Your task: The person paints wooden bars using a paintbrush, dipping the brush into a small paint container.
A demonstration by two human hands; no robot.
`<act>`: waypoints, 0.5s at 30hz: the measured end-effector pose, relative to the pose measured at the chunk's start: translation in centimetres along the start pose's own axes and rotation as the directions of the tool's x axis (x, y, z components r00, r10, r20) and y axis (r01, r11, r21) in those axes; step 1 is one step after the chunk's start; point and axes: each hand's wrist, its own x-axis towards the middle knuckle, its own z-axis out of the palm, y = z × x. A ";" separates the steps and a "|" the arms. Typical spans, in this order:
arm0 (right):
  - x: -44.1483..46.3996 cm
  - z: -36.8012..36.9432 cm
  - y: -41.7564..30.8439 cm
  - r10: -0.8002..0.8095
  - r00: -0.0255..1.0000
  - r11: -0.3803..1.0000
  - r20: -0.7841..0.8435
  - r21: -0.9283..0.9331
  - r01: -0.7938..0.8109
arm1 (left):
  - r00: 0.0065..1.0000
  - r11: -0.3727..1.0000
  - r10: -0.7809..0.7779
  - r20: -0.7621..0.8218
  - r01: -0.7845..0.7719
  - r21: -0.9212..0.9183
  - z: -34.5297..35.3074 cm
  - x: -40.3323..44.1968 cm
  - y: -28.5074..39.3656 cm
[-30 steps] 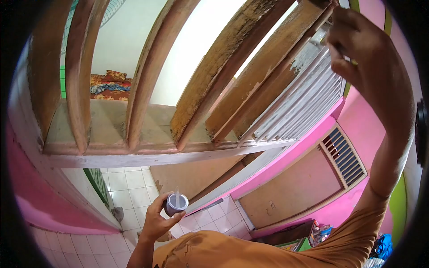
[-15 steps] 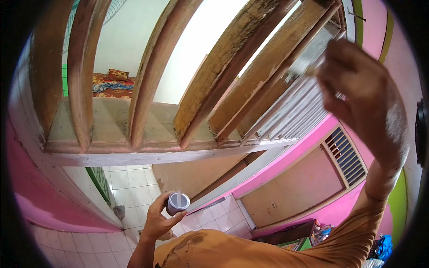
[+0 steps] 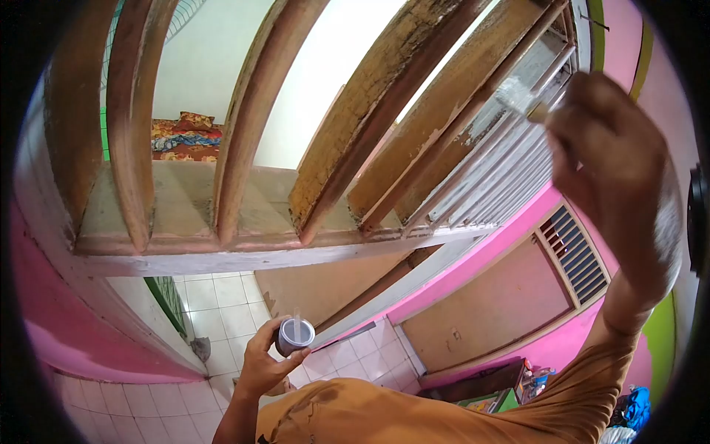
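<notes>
Raised at the upper right, my right hand [image 3: 617, 140] is closed around a paintbrush [image 3: 538, 111]. Its pale bristles point left, close to the wooden slats; whether they touch the wood I cannot tell. Low in the middle, my left hand [image 3: 260, 364] grips a small can [image 3: 294, 339] from the side, fingers and thumb wrapped round it. The can is open at the top, with grey-looking contents and a pale translucent strip at its rim. Slats on the right [image 3: 492, 181] are coated whitish grey, while a nearer slat [image 3: 384, 96] is bare, stained brown wood.
A whitish beam [image 3: 244, 263] runs under the slats. Beyond them lies a bed [image 3: 185, 140] with patterned covers. Below are a tiled floor [image 3: 211, 325], a brown door [image 3: 488, 311] in a pink wall, and a cluttered low cabinet [image 3: 481, 388].
My right hand has shifted slightly right and down, and the brush shows more clearly. My left hand and the can have hardly moved.
</notes>
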 end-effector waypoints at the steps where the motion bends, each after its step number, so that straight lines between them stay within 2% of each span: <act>1: -0.2 0.3 -0.7 -0.015 1.000 1.000 0.014 0.016 0.015 | 1.000 1.000 -0.004 -0.006 0.004 -0.004 -0.1 0.0 -0.1; 3: -0.4 0.6 -3.5 -0.019 0.995 0.986 0.097 0.165 0.003 | 1.000 1.000 0.006 0.002 -0.006 -0.002 0.0 0.0 -0.2; 4: -0.5 0.7 -4.5 0.038 0.993 0.961 0.114 0.267 -0.067 | 1.000 1.000 0.017 0.008 -0.017 -0.001 -0.1 0.1 -0.2; 10: -0.8 -0.1 -1.4 0.096 0.994 0.990 -0.051 0.105 -0.090 | 1.000 1.000 0.019 -0.002 -0.019 0.014 -0.2 0.1 0.0; 12: -0.9 0.3 -2.1 0.035 0.998 0.993 -0.049 0.112 -0.029 | 1.000 1.000 0.005 0.012 -0.005 0.019 -0.4 0.0 0.2; 15: -1.3 0.3 -4.5 0.059 0.992 0.961 0.115 0.261 -0.087 | 1.000 1.000 -0.001 0.024 0.000 0.013 -0.4 0.0 0.1</act>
